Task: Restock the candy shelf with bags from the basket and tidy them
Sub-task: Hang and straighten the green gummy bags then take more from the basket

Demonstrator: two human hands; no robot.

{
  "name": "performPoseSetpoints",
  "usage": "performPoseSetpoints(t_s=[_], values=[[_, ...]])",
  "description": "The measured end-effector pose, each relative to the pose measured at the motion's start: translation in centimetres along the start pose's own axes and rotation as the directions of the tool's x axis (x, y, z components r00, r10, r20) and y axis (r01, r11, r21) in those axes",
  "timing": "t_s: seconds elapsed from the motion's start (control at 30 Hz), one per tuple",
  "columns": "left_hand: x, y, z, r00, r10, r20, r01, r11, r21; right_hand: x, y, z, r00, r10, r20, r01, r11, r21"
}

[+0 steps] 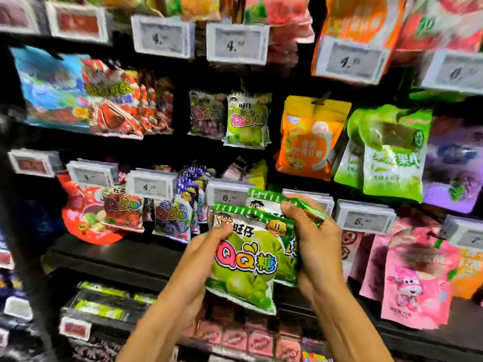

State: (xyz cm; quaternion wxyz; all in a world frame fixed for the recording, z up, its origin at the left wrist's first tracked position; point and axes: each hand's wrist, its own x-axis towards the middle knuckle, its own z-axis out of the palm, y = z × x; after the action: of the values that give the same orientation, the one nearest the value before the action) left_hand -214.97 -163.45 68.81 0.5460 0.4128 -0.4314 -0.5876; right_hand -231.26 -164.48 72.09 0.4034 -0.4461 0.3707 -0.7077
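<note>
A green candy bag (243, 267) is held up just below the price tag (226, 196) marked 6. The left hand (205, 246) pinches its left edge. A second green bag (264, 203) sits behind it, right of the price tag, and the right hand (313, 239) grips its top. A purple bag (171, 218) hangs left of the price tag. A pink bag (418, 278) hangs well to the right of it.

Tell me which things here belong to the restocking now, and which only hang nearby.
Job: green candy bags, left hand, right hand, matching green bag hanging above.
Nearby only: orange bag, pink bags, price tags.
</note>
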Motion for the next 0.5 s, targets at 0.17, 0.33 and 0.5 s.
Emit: performPoseSetpoints(t_s=[0.17,0.33,0.5], values=[[1.7,7.3,-0.8,0.991,0.132,0.028,-0.132,0.991,-0.008,4.0,-5.3,5.5,0.998,-0.028,0.062,0.022,0.995,0.093],[4.5,12.6,-1.6,0.985,0.175,-0.014,-0.175,0.984,-0.024,7.1,-8.2,10.5,0.995,0.036,0.09,-0.044,0.995,0.086],[6.8,15.0,-2.5,0.981,0.196,0.011,-0.195,0.978,-0.071,9.6,-9.3,13.2,0.988,0.083,0.127,-0.088,0.996,0.034]])
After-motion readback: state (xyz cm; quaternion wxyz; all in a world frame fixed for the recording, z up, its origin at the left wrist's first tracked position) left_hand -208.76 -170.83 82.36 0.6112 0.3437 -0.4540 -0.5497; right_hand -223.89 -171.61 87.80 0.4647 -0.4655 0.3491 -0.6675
